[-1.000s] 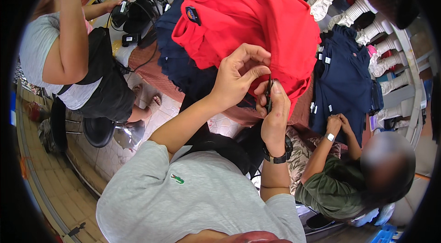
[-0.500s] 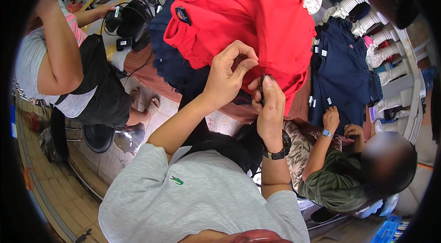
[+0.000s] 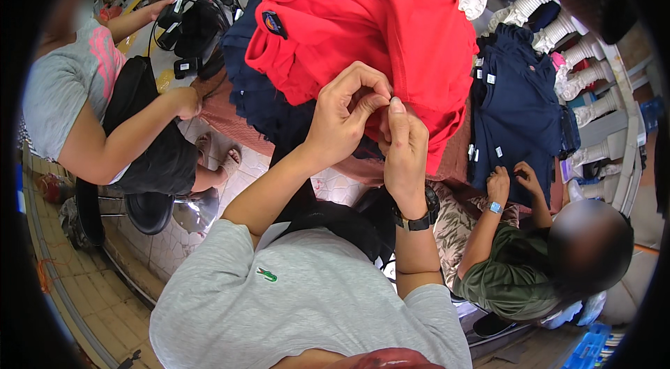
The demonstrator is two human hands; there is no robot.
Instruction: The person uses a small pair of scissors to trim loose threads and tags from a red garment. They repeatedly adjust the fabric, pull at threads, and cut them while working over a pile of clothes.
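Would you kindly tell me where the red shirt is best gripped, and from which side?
Probably the lower hem of the red shirt, approached from below: it hangs free towards the person, and both hands, left hand and right hand, already pinch there.

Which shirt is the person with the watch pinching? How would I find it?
Look at the heap of clothes at the top middle. The red shirt lies over the navy clothes, and both hands, left hand and right hand, pinch its lower edge. It is the only red one, with a small dark patch on it.

Shirt (image 3: 391, 27) atop garment pile (image 3: 258, 90)
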